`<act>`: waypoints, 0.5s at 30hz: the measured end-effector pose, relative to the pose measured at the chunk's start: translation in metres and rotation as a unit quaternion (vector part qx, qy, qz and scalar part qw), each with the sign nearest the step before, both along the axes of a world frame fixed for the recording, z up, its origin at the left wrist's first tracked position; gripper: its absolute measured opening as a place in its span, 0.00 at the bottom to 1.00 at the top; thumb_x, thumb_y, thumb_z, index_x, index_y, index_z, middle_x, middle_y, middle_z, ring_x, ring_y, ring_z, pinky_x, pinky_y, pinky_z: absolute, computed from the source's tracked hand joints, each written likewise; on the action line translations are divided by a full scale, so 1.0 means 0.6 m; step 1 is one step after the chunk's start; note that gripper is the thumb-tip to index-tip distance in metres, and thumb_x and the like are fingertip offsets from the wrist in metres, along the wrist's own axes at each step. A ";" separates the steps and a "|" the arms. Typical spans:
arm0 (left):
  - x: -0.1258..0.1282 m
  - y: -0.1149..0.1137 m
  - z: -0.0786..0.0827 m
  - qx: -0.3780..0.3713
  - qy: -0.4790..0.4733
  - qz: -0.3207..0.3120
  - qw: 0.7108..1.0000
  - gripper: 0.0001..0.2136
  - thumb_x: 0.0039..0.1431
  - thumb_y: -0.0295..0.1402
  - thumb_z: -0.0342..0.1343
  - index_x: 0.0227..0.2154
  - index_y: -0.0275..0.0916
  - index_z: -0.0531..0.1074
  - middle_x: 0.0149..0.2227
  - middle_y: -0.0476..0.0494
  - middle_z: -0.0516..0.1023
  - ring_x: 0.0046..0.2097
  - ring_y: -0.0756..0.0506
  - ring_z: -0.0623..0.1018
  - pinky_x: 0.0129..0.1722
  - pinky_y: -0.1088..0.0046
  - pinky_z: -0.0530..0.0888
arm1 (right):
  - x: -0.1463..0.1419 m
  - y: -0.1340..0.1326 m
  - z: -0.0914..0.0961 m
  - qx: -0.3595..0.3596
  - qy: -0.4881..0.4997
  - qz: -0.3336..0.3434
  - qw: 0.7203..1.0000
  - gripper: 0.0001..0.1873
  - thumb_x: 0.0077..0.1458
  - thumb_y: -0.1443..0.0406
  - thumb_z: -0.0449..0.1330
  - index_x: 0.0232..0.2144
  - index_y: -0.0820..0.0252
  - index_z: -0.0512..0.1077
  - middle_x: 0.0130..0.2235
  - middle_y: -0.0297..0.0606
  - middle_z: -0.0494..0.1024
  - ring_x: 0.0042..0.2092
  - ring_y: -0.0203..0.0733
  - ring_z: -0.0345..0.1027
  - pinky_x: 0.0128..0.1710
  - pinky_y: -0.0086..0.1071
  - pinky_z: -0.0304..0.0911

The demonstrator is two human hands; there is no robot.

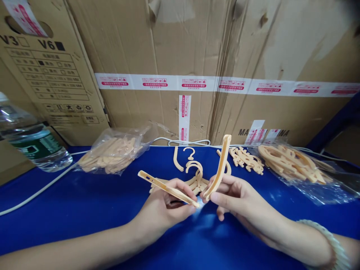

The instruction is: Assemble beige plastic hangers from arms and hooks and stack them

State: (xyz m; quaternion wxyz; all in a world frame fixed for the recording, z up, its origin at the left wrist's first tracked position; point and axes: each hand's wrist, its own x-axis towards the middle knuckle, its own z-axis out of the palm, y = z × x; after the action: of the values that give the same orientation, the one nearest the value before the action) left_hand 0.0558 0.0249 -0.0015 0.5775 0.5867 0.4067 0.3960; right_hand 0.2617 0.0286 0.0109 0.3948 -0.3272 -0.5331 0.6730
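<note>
Pinched in my left hand is a beige plastic hanger arm, slanting up to the left with slots near its far end. My right hand grips a second, curved hanger arm standing nearly upright, its hollow side showing. The lower ends of both arms are close together but apart. Just beyond my hands lie assembled beige hangers, partly hidden by my fingers. A loose hanger hook and another loose hanger arm rest behind them.
On the blue table, a clear bag of beige parts lies left, an opened bag right, beside a pile of hooks. A water bottle leans at far left. A white cable runs before cardboard boxes.
</note>
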 end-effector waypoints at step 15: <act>0.000 -0.003 0.008 -0.023 0.030 -0.035 0.999 0.10 0.45 0.30 0.65 0.29 0.37 0.70 0.31 0.50 0.79 0.34 0.49 0.79 0.37 0.73 0.74 | -0.005 0.005 -0.013 0.087 -0.034 0.065 0.993 0.09 0.51 0.62 0.68 0.34 0.61 0.76 0.32 0.35 0.77 0.31 0.33 0.70 0.26 0.20 0.69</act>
State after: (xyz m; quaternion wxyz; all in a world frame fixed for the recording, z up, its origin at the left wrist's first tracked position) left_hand 0.0558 0.0232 0.0032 0.5917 0.5989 0.4122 0.3484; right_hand 0.2585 0.0314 0.0030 0.3590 -0.2793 -0.6231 0.6362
